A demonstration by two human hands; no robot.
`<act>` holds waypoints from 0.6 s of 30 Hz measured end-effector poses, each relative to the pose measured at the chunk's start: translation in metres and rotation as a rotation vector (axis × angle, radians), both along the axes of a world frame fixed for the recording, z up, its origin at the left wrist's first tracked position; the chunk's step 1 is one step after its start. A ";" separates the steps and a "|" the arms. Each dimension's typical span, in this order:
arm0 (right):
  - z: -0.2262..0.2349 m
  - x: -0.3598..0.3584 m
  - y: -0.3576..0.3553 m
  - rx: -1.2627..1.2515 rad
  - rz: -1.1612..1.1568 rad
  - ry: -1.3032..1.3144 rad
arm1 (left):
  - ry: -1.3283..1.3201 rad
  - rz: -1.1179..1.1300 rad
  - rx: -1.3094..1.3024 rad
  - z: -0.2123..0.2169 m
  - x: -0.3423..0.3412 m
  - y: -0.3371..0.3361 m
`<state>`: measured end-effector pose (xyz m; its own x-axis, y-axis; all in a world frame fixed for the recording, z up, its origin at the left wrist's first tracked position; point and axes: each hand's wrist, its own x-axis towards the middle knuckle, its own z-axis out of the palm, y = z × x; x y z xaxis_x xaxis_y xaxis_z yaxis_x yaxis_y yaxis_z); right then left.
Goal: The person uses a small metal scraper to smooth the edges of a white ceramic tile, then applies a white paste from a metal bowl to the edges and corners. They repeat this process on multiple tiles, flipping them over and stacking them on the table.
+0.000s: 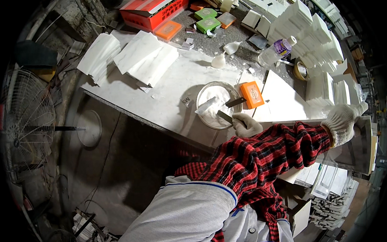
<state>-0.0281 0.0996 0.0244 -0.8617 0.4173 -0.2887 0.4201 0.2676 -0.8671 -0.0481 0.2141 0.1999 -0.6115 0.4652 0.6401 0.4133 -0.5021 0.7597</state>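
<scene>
Scooping white paste out of the bowl, centre frame

We've got the putty knife (224, 116) gripped in our gloved left hand (246, 124), fingers curled shut round the handle, blade dipped into the white paste in the clear round bowl (215, 104) on the marble slab (171, 92). A second scraper (235, 102) leans in the bowl next to an orange box (252, 94). Our right hand (343, 122), gloved too, is over at the right of the frame, closed on the top edge of an upright stone panel (360, 149). Our worry: that panel tipping if the grip slackens, or the bowl sliding off the near edge if we dig too hard.
</scene>
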 end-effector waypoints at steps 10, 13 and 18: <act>-0.008 0.033 0.010 -0.162 -0.186 -0.017 | 0.000 0.067 -0.112 -0.005 -0.006 0.002; -0.012 0.078 0.031 0.095 -0.229 0.046 | 0.014 -0.020 0.076 0.008 -0.007 -0.006; 0.052 0.107 0.030 -0.307 -0.626 0.094 | 0.001 -0.174 0.148 0.009 -0.022 -0.002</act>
<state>0.0790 0.1299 0.0763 -0.5137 0.7544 -0.4087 0.3344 -0.2626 -0.9051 -0.0702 0.2122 0.2088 -0.5296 0.4644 0.7099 0.3117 -0.6717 0.6720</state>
